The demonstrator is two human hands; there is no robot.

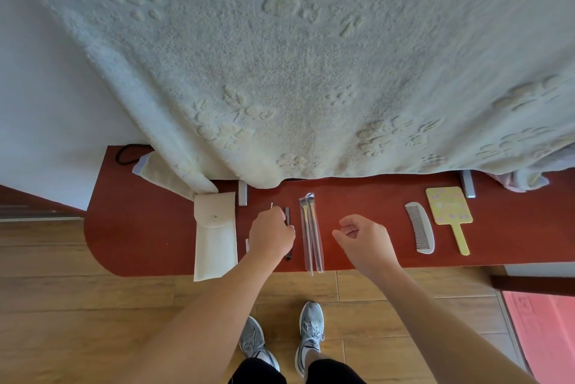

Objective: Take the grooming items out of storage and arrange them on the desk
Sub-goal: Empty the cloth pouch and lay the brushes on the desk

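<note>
left hand (271,232) covers most of a thin tool (271,205).

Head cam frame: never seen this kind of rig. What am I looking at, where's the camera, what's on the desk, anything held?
There is no robot here. A person wears one wide-angle camera on the head, looking forward and down, so you see both bare arms, the shoes and the wooden floor below.

The red-brown desk runs across the middle; a pale textured blanket hangs over its far side.

On the desk, left to right: a cream pouch with a snap flap, a thin dark stick-like tool, two brushes in clear sleeves, a pale comb and a yellow hand mirror.

The left hand is curled over small items by the dark tool; a thin pale tip sticks out past it, but whether it grips anything is unclear. The right hand hovers loosely curled, seemingly holding nothing.
</note>
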